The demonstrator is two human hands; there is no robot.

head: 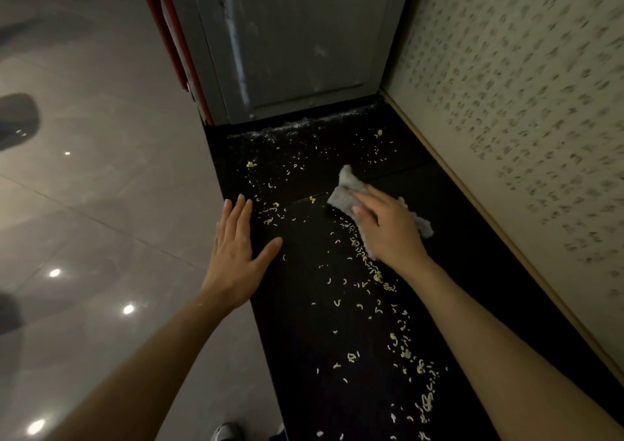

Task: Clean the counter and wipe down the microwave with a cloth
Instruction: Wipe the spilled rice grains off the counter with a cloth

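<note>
No brand or label to read anywhere here. The only marks are the little dashes all over the wallpaper on the right, and they're too blurred to tell if they're writing or just pattern.

At the far end of the black counter there's a tall grey unit with a red edge down its left side. I honestly can't tell what appliance it is. There's a pale line of dust along its base where it meets the counter. The shiny tiled floor is off to the left with light spots reflecting in it, and the toe of a shoe pokes in at the bottom.

The counter is a mess, with pale noodle-looking crumbs strewn from the near end right up to the grey unit, thickest in a trail under the right forearm.

The grey cloth is lying on the counter about halfway along, closer to the wall side. The right hand presses down on it, fingers laid fairly straight and close together over the top, with cloth sticking out past both sides. The left hand lies flat over the counter's left edge, fingers straight and together and the thumb spread out toward the crumbs.
</note>
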